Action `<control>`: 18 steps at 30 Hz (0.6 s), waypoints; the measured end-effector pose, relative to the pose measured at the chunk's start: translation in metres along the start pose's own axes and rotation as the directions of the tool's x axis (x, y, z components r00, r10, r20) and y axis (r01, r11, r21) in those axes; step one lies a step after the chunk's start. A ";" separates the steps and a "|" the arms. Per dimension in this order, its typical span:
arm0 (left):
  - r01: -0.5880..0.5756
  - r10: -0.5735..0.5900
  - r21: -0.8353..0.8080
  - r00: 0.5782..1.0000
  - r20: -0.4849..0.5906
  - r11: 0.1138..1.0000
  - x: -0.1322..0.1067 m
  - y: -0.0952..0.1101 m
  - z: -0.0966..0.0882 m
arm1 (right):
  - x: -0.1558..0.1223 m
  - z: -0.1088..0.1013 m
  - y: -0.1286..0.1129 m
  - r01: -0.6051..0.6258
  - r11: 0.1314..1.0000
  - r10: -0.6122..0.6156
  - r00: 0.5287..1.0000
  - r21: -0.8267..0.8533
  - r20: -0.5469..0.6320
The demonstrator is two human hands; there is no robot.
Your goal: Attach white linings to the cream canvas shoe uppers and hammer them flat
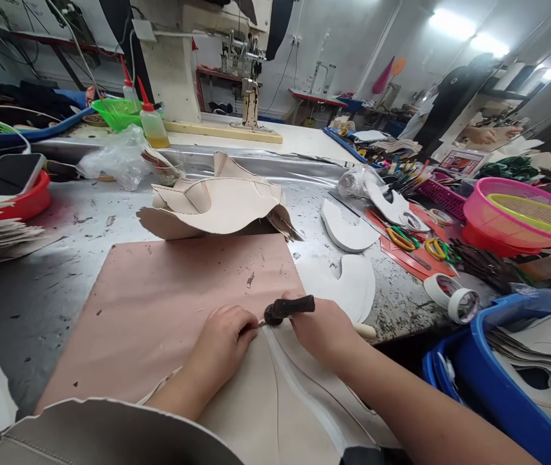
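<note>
Your right hand (323,329) gripped a hammer (289,309), fingers wrapped tight round its handle, with the dark head lying on the seam of the cream leather (280,400). Your left hand (224,342) sat just beside the head, its fingers curled together and their tips pressing that seam. The leather lay over a pink mat (173,303) at the desk's (37,278) near edge. A pile of cut pieces (217,200) stood behind the mat.

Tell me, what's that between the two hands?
In the head view, the hammer, held by the right hand, has its dark head between that hand and the left hand, over the cream leather.
</note>
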State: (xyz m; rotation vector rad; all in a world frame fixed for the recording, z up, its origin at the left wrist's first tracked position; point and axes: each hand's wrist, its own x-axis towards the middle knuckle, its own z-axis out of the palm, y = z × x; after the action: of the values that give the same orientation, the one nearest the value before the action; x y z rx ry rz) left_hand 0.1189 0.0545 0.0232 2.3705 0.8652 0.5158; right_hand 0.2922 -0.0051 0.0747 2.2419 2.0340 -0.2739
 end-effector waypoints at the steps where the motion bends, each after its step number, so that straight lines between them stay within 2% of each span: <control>1: -0.025 0.025 -0.007 1.000 -0.011 1.000 -0.001 0.000 0.001 | 0.000 -0.002 0.002 0.008 1.000 -0.008 1.000 0.000 -0.005; 5: -0.208 0.224 0.146 0.969 -0.101 0.967 -0.005 0.000 0.006 | -0.003 -0.008 0.006 -0.004 0.999 0.008 0.995 0.044 -0.100; 7: -0.271 0.303 0.240 0.947 -0.106 0.932 -0.006 0.000 0.008 | -0.004 -0.009 0.003 0.009 0.996 0.003 0.990 0.085 -0.143; 8: -0.284 0.318 0.266 0.943 -0.095 0.921 -0.007 0.000 0.008 | -0.004 -0.009 0.002 0.033 0.996 -0.023 0.992 0.081 -0.127; 11: -0.262 0.288 0.259 0.955 -0.068 0.930 -0.006 0.000 0.007 | -0.002 -0.012 -0.002 0.071 0.997 -0.071 0.997 0.001 -0.010; 15: -0.184 0.196 0.223 0.980 -0.033 0.957 -0.004 -0.002 0.003 | -0.004 -0.011 -0.001 0.016 0.998 -0.010 0.996 0.062 -0.094; 18: -0.075 0.072 0.153 0.997 0.023 0.985 -0.002 -0.002 -0.004 | -0.005 -0.002 0.002 -0.006 0.996 0.007 1.000 0.087 -0.017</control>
State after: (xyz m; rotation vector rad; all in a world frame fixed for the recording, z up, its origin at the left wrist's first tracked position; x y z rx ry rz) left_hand 0.1145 0.0557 0.0253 2.5516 0.8395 0.4715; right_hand 0.2935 -0.0098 0.0780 2.3083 2.0612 -0.3501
